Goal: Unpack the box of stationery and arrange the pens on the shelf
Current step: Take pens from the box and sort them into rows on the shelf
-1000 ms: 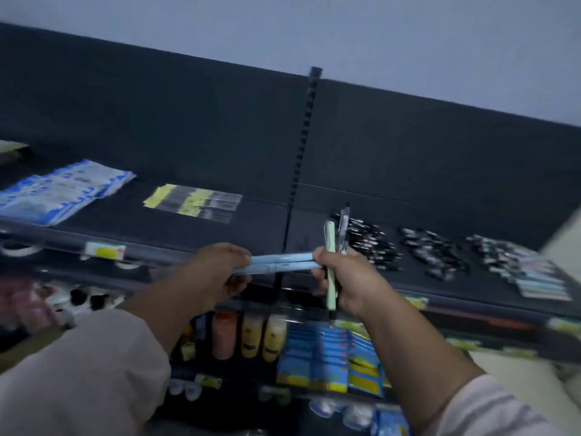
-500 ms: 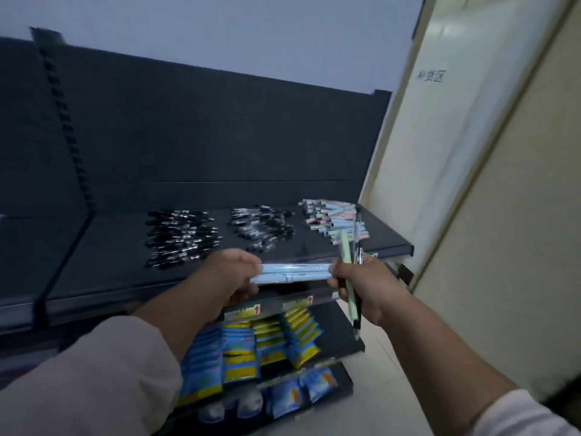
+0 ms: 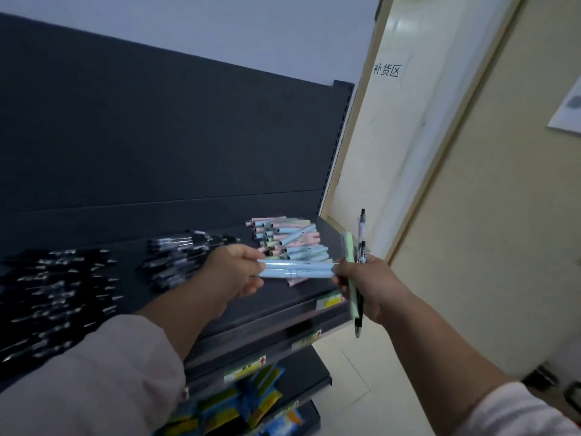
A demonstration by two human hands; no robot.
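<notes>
Two light blue pens (image 3: 298,269) are held level between both hands, above the front part of the top shelf (image 3: 276,305). Their left end is gripped by the left hand (image 3: 232,273), whose fingers are curled round them with the thumb on top. Their right end is pinched by the fingertips of the right hand (image 3: 369,283). In the same right hand, a green pen (image 3: 350,253) and two clear pens with black ends (image 3: 362,231) are held upright in the closed fist, and they stick out above and below it. Just behind the light blue pens, a pile of pastel pens (image 3: 292,237) in blue, pink and green is lying at the right end of the shelf. To the left of it, a small pile of black pens (image 3: 179,256) is seen, and further left a larger spread of black pens (image 3: 56,287), which is blurred. On a lower shelf, blue and yellow packets (image 3: 248,401) are stacked, also blurred. Beside the shelf unit, at the right, a pale door (image 3: 408,136) with a small printed sign (image 3: 386,70) is seen.
</notes>
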